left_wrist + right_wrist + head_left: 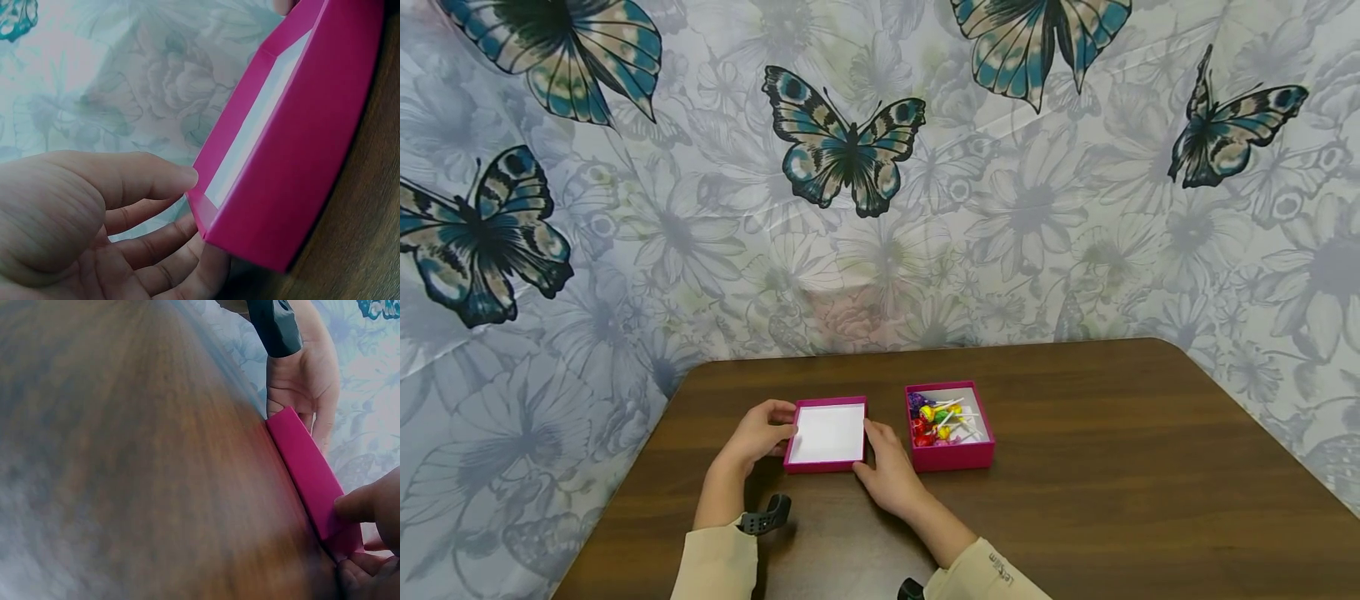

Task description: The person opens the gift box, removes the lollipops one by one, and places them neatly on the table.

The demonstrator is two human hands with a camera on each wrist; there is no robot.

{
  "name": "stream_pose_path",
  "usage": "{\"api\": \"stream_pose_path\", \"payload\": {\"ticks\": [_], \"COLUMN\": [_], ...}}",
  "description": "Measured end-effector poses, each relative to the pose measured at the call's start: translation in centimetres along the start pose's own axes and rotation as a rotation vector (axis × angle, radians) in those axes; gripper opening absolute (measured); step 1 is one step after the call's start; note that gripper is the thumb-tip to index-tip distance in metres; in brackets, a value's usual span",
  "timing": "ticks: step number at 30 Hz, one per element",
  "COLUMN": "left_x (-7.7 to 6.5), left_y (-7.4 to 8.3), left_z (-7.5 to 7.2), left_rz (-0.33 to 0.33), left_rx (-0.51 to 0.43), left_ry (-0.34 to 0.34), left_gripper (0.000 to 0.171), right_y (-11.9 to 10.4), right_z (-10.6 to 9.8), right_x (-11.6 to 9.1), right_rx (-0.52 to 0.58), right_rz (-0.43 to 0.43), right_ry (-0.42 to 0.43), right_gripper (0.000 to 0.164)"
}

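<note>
A shallow pink box lid [828, 435] with a white inside lies open side up near the table's far middle. My left hand [758, 435] holds its left side; in the left wrist view the thumb presses the rim of the lid [300, 156] at a corner, and the other fingers curl by the outer wall. At the opposite side my right hand [891, 473] grips the lid, its thumb on the near wall in the right wrist view. Just right of that hand stands a pink box [957, 457] holding several wrapped lollipops [938, 421] with white sticks.
The brown wooden table [1112, 467] has a rounded far right corner. Behind its far edge hangs a pale floral cloth [1030, 217] printed with butterflies. Dark bands circle both wrists, below cream sleeves [718, 562].
</note>
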State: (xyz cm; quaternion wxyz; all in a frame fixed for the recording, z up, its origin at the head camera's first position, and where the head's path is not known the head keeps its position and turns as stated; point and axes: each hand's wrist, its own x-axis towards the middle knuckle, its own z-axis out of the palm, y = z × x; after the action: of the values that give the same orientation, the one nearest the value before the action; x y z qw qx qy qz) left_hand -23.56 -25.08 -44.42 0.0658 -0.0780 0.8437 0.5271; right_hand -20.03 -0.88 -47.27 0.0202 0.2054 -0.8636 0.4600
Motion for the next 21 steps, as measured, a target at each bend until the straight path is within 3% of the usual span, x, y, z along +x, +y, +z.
{"api": "stream_pose_path", "payload": {"ticks": [8, 14, 21], "left_x": [0.1, -0.1, -0.7], "left_y": [0.3, 1.1, 2.8], "left_z": [0.0, -0.3, -0.6], "left_rz": [0.013, 0.097, 0.203], "left_rx": [0.021, 0.040, -0.073], "left_ry": [0.028, 0.124, 0.233], "left_gripper": [0.040, 0.042, 0.037], "right_y": [0.0, -0.3, -1.6], "right_z": [0.0, 0.0, -1.0], "right_x": [-0.1, -0.1, -0.1], "right_rx": [0.015, 0.024, 0.009], "right_rz": [0.006, -0.005, -0.082], "right_ry": [-0.005, 0.004, 0.060], "right_gripper": [0.070, 0.068, 0.067]}}
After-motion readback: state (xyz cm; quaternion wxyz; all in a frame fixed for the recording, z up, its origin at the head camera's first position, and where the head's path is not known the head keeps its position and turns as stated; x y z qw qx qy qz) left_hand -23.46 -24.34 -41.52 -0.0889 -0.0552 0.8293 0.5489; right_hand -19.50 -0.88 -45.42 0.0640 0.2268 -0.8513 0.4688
